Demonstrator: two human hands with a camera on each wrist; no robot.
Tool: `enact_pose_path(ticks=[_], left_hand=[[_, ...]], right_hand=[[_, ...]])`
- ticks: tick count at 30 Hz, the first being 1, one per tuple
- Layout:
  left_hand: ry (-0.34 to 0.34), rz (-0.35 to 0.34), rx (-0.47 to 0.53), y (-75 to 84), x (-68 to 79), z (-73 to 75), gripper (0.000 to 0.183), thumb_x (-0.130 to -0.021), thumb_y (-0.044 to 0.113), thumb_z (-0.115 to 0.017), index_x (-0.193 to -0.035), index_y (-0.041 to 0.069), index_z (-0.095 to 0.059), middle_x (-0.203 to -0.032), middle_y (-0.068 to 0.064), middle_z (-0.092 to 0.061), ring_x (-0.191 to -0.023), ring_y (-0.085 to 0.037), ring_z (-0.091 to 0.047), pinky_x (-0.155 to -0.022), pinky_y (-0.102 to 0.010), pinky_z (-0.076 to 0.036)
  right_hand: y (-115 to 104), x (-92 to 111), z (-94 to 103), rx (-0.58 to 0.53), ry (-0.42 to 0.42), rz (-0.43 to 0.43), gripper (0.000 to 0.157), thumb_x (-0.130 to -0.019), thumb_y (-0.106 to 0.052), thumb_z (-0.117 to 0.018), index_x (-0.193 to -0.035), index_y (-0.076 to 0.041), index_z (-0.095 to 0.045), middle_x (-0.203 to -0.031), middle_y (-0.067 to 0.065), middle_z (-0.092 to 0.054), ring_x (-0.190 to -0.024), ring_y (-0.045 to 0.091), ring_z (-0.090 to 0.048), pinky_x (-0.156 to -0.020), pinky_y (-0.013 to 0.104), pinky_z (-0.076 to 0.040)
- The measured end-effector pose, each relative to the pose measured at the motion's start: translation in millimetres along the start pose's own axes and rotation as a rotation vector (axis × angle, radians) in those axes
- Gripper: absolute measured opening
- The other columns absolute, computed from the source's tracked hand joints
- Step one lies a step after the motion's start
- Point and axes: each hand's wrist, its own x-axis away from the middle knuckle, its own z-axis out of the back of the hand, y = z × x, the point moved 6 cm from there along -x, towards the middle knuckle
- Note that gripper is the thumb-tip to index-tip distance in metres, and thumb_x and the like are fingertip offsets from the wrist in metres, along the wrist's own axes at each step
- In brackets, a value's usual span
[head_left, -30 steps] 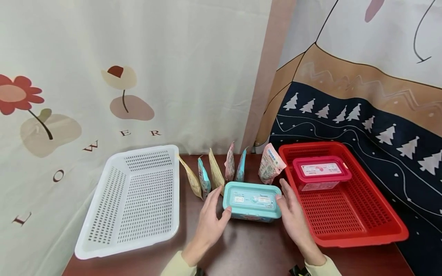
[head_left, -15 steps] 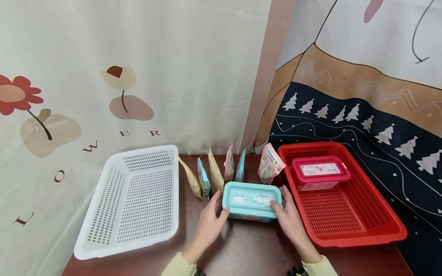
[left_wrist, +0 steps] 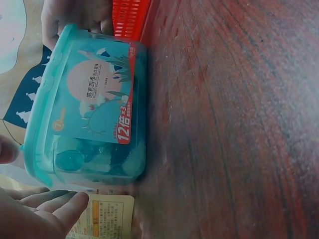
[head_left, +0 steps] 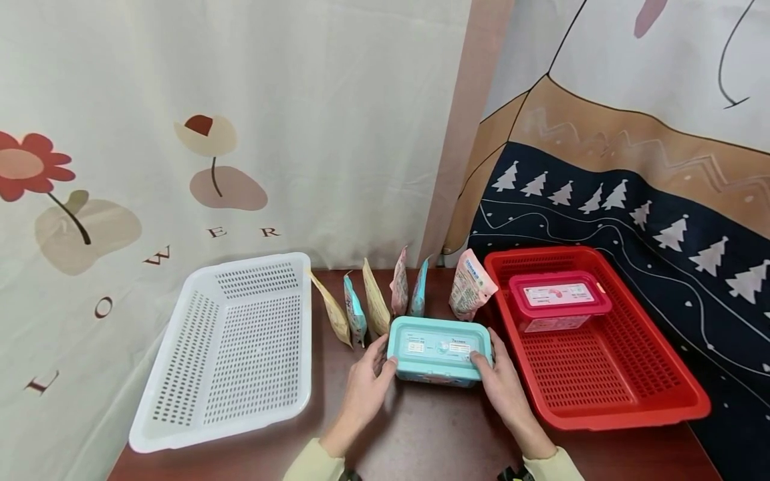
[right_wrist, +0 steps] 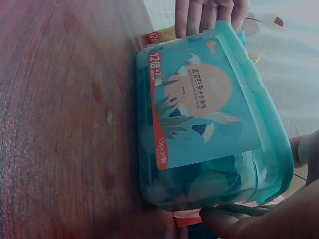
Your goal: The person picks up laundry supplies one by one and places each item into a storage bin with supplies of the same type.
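Observation:
A teal lidded box of laundry pods (head_left: 441, 351) stands upright on the dark wooden table. At its left end my left hand (head_left: 365, 384) holds it, thumb at the lid's front corner and fingers along the side. My right hand (head_left: 504, 381) grips the right end, its thumb on top of the lid and its fingers around the side. In the left wrist view, the box's front label (left_wrist: 99, 89) and the pods behind the clear wall are visible. The right wrist view shows the same box (right_wrist: 209, 109) with its bottom on or very near the tabletop.
A white perforated basket (head_left: 305, 374) stands on the left. On the right is a red basket (head_left: 625, 421) holding a pink lidded box (head_left: 559, 300). Behind the teal box stand several pouches, among them a yellow one (head_left: 333, 310) and a pink one (head_left: 471, 287) by the red basket.
My right hand has moved left onto the box's right end, its thumb coming onto the lid. The left hand has closed in slightly on the left end. The box has barely moved.

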Motion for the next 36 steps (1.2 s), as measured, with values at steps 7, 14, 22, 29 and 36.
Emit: enact_pose_path(ticks=[7, 14, 22, 29, 36], left_hand=[[0.01, 0.003, -0.034, -2.6, 0.2, 0.0, 0.046, -0.103, 0.017, -0.061, -0.146, 0.001, -0.055, -0.139, -0.024, -0.061, -0.126, -0.033, -0.063, -0.102, -0.044, -0.051], [-0.008, -0.008, -0.024, -2.0, 1.9, -1.4, 0.047, -0.103, 0.014, -0.06, -0.147, -0.003, -0.053, -0.136, -0.026, -0.062, -0.121, -0.034, -0.065, -0.098, -0.042, -0.053], [-0.013, -0.033, -0.05, -1.3, 3.9, -2.0, 0.049, -0.105, 0.015, -0.057, -0.151, 0.0, -0.05, -0.139, -0.022, -0.06, -0.114, -0.03, -0.069, -0.088, -0.032, -0.057], [0.007, -0.018, 0.048, 1.1, 6.3, -6.1, 0.049, -0.103, 0.008, -0.057, -0.15, -0.004, -0.049, -0.146, -0.023, -0.054, -0.114, -0.032, -0.069, -0.084, -0.025, -0.056], [0.04, -0.009, 0.101, 8.4, 13.4, -5.8, 0.051, -0.101, 0.005, -0.058, -0.15, -0.003, -0.048, -0.144, -0.022, -0.057, -0.111, -0.031, -0.07, -0.084, -0.025, -0.056]], right_hand=[[1, 1, -1.0, -0.037, 0.005, 0.014, 0.069, -0.103, -0.006, -0.052, -0.161, 0.007, -0.017, -0.165, 0.028, -0.026, -0.15, 0.035, -0.028, -0.121, 0.054, -0.024], [2, 2, -1.5, -0.058, -0.008, 0.007, 0.069, -0.105, -0.007, -0.052, -0.164, -0.002, -0.017, -0.166, 0.023, -0.027, -0.149, 0.031, -0.03, -0.118, 0.028, -0.028], [2, 5, -1.6, -0.035, -0.012, 0.013, 0.07, -0.105, -0.009, -0.053, -0.165, -0.004, -0.017, -0.169, 0.02, -0.021, -0.153, 0.032, -0.022, -0.124, 0.053, -0.016], [2, 6, 0.4, -0.013, -0.007, 0.016, 0.071, -0.105, -0.009, -0.052, -0.165, -0.004, -0.016, -0.171, 0.018, -0.017, -0.156, 0.031, -0.015, -0.125, 0.052, -0.013], [-5, 8, 1.4, -0.019, 0.006, 0.02, 0.071, -0.104, -0.006, -0.052, -0.165, -0.004, -0.016, -0.171, 0.016, -0.017, -0.156, 0.029, -0.014, -0.125, 0.05, -0.013]])
